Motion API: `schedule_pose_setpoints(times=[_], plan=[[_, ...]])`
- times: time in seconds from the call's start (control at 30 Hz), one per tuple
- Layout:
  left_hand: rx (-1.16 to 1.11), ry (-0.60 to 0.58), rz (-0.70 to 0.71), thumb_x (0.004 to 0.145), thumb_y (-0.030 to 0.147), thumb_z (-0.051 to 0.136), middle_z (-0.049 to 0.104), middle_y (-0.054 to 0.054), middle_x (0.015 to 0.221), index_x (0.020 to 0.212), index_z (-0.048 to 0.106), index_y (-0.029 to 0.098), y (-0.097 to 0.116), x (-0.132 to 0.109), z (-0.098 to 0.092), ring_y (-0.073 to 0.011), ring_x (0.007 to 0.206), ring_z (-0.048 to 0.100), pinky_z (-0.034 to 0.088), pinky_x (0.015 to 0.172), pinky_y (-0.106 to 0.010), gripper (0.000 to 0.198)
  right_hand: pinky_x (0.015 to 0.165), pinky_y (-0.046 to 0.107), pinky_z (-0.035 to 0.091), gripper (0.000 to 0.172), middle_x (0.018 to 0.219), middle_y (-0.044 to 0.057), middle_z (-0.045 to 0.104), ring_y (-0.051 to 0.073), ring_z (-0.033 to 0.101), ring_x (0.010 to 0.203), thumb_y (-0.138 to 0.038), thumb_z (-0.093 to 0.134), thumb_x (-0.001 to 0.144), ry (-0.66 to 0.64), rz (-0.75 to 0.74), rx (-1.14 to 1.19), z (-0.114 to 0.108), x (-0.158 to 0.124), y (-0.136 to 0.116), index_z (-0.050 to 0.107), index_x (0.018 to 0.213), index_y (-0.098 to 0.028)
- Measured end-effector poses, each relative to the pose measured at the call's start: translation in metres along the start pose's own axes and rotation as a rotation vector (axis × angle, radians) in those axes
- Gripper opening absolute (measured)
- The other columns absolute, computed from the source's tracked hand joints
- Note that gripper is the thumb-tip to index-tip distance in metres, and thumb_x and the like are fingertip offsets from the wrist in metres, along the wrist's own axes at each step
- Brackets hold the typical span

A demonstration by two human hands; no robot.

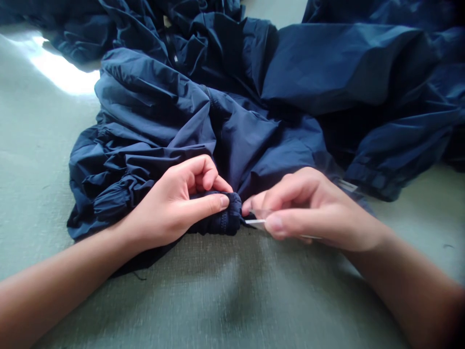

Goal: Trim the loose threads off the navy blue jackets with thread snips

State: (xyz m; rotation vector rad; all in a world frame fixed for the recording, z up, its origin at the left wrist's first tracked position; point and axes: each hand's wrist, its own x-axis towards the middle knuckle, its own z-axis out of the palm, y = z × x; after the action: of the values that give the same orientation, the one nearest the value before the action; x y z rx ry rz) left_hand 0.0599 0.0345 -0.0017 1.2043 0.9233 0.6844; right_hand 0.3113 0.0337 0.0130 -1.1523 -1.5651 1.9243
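A navy blue garment (247, 131) lies crumpled in front of me. My left hand (178, 203) pinches its gathered, stitched edge (230, 213) between thumb and fingers, with the thumb on top. Just to the right, my right hand (308, 208) is closed on a small, thin metal tool (255, 222), probably snips or tweezers. The tool's pale tip points left and reaches the end of the gathered edge. Motion blur softens the right hand, and its fingers cover most of the tool.
More navy fabric (345, 63) is heaped across the back and right, with an elastic cuff (374, 177) at the right. A pale green-grey cloth surface (218, 291) lies underneath. Bright light falls on it at the upper left. A loose thread lies near the front fabric edge.
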Motion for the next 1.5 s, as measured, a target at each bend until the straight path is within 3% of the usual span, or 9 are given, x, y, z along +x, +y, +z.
schedule_pose_setpoints(times=[0.1,0.23,0.37,0.73,1.2,1.33,1.5], plan=[[0.007,0.011,0.001,0.094,0.017,0.08,0.079,-0.002,0.098,0.085,0.045,0.022,-0.0005,0.0008,0.0001,-0.014,0.084,0.073,0.055,0.074,-0.025,0.037,0.043,0.025,0.035,0.039,0.052,0.0,0.058,0.01,0.048,0.047,-0.046,0.085,0.086,0.027,-0.022,0.0,0.0019,-0.0014,-0.0006,0.074,0.06,-0.019],[-0.043,-0.027,-0.002,0.094,0.018,0.082,0.079,-0.002,0.099,0.086,0.045,0.022,-0.0006,0.0013,-0.0009,-0.0147,0.088,0.075,0.056,0.076,-0.024,0.038,0.039,0.023,0.027,0.024,0.055,0.0,0.061,0.008,0.043,0.044,-0.035,0.079,0.09,0.1,0.055,-0.031,0.0003,0.0025,0.001,0.08,0.074,-0.017],[-0.056,-0.028,-0.012,0.093,0.018,0.084,0.079,-0.002,0.099,0.086,0.047,0.021,-0.0009,0.0017,-0.002,-0.0135,0.088,0.074,0.055,0.076,-0.022,0.038,0.039,0.022,0.027,0.023,0.054,-0.001,0.062,0.007,0.043,0.043,-0.034,0.077,0.092,0.112,0.062,-0.049,-0.0026,0.0051,0.0018,0.083,0.081,-0.015],[-0.075,-0.034,-0.028,0.089,0.017,0.086,0.077,-0.001,0.096,0.085,0.047,0.021,0.0001,0.0017,-0.0023,-0.0116,0.082,0.071,0.054,0.073,-0.02,0.04,0.041,0.023,0.029,0.027,0.055,0.002,0.063,0.009,0.046,0.046,-0.035,0.074,0.095,0.171,0.064,-0.094,0.001,0.0056,0.0002,0.083,0.081,-0.014],[-0.096,-0.02,-0.022,0.088,0.021,0.087,0.079,-0.003,0.096,0.084,0.047,0.021,-0.0003,0.0018,-0.0015,-0.0161,0.084,0.075,0.057,0.074,-0.024,0.041,0.044,0.023,0.032,0.023,0.057,0.001,0.063,0.01,0.048,0.05,-0.033,0.076,0.095,0.14,0.01,-0.143,0.0021,0.0043,0.0041,0.084,0.084,-0.014],[-0.093,-0.013,-0.023,0.088,0.02,0.088,0.078,-0.003,0.097,0.083,0.047,0.021,-0.0001,0.0017,-0.0018,-0.0148,0.085,0.074,0.057,0.075,-0.022,0.041,0.045,0.024,0.033,0.026,0.058,0.003,0.064,0.011,0.05,0.05,-0.032,0.074,0.097,0.212,0.001,-0.162,0.0036,0.0043,0.0007,0.083,0.081,-0.014],[-0.122,-0.026,-0.027,0.088,0.019,0.088,0.079,-0.002,0.096,0.083,0.047,0.021,0.0004,0.0013,-0.0015,-0.0163,0.086,0.078,0.058,0.075,-0.022,0.042,0.043,0.025,0.032,0.021,0.056,0.001,0.062,0.011,0.048,0.048,-0.031,0.077,0.093,0.151,0.012,-0.193,0.0024,0.0026,-0.0012,0.084,0.08,-0.016]])
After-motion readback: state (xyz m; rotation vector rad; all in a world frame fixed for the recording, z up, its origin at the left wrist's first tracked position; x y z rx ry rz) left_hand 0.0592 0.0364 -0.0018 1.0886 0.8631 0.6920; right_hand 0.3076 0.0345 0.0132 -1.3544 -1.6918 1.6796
